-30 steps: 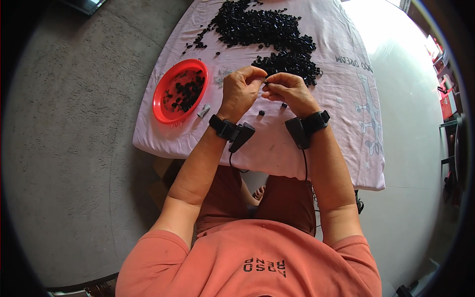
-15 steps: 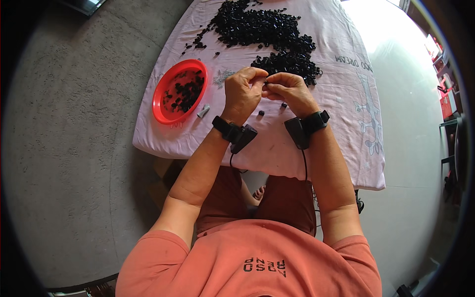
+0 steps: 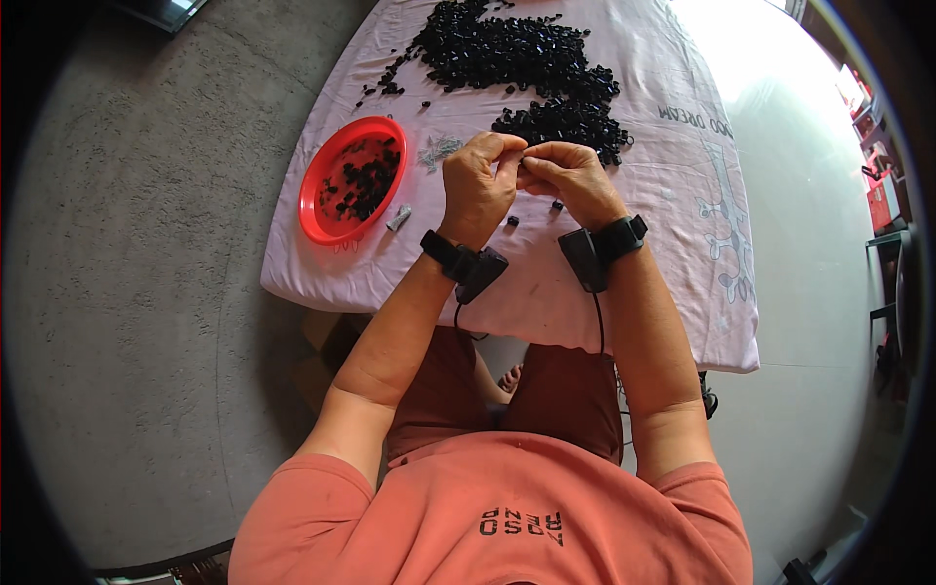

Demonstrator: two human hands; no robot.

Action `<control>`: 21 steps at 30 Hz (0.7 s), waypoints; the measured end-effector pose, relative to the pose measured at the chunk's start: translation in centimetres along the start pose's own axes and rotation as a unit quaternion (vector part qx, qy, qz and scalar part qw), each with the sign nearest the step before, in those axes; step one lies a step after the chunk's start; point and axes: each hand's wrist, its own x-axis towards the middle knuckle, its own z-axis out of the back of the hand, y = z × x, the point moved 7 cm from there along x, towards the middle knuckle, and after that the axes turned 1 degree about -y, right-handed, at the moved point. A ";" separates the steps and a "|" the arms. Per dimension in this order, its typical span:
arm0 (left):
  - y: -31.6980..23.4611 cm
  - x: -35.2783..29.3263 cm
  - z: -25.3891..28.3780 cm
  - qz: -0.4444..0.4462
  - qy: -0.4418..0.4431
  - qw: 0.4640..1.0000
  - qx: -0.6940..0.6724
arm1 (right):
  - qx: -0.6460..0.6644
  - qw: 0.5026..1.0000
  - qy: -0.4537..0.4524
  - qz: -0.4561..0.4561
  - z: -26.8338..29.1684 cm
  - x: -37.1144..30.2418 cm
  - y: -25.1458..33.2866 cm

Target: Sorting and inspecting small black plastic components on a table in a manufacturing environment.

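My left hand (image 3: 481,183) and my right hand (image 3: 573,180) meet fingertip to fingertip over the table, both closed in a pinch. Between them is a small black piece, mostly covered by the fingers; its exact kind is too small to make out. Just beyond the hands spreads a heap of small black plastic pieces (image 3: 517,54). Two loose black pieces lie on the cloth below my right hand, one of them a small black block (image 3: 513,221). To the left of my left hand stands a red plastic bowl (image 3: 310,216) holding several black pieces.
A pale pink printed cloth (image 3: 673,302) covers the table. A small grey tube-like object (image 3: 399,217) lies beside the bowl. Black devices with cables are strapped to both wrists. Grey floor (image 3: 146,244) surrounds the table, with red items and dark racks at the far right.
My hands keep almost the same place, with only slight movement at the pinched fingertips. The bowl and the heap are as before, apart from a tiny shift of the view.
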 end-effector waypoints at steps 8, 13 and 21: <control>-0.7 -0.1 0.0 -0.014 0.012 1.000 0.001 | -0.017 1.000 0.007 0.009 0.1 -0.1 0.3; 0.3 -0.5 0.8 0.069 -0.001 0.998 0.006 | -0.020 1.000 -0.003 0.000 0.4 -0.1 0.2; 1.6 -5.0 -0.4 0.052 0.252 0.965 0.041 | -0.017 1.000 -0.006 0.003 0.4 -0.1 0.3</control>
